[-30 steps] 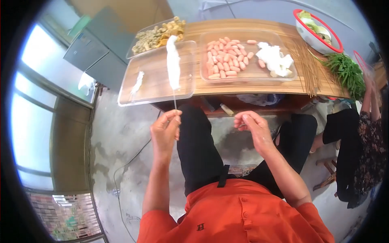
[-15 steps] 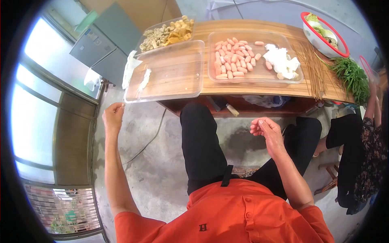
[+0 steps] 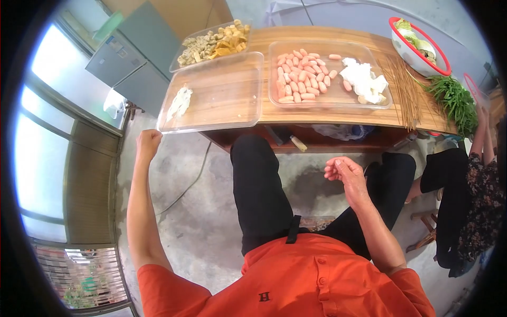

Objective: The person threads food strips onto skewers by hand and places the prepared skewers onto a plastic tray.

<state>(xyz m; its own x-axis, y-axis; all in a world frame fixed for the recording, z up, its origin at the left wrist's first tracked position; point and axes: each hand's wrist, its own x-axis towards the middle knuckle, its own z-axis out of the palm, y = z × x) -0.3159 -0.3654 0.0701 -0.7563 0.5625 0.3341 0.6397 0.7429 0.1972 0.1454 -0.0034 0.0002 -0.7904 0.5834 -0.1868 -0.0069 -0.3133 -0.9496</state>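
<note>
Left grip (image 3: 149, 144): fingers curled together just beside near corner of left tray (image 3: 222, 100); cannot tell if clamped on anything. White strips (image 3: 180, 103) lie in tray's left end. Pink pieces (image 3: 302, 76) in right tray (image 3: 332, 99) on surface (image 3: 317, 117). Right grip (image 3: 346, 173) before it half-curled, whether pinching unclear. Brown sticks (image 3: 405, 95), leafy greens (image 3: 451, 100) farther right.

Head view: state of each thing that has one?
Left hand: curled, any hold hidden
Right hand: loosely curled, hold unclear
Left tray: uncovered
White strips: bunched in left tray
Sausage tray: uncovered
Pink sausages: loose, mostly clustered
White pile: heaped in sausage tray
Sticks: loose, spread
Red-rimmed bowl: uncovered, holding vegetables
Greens: bunched
Fridge: doors look shut
</note>
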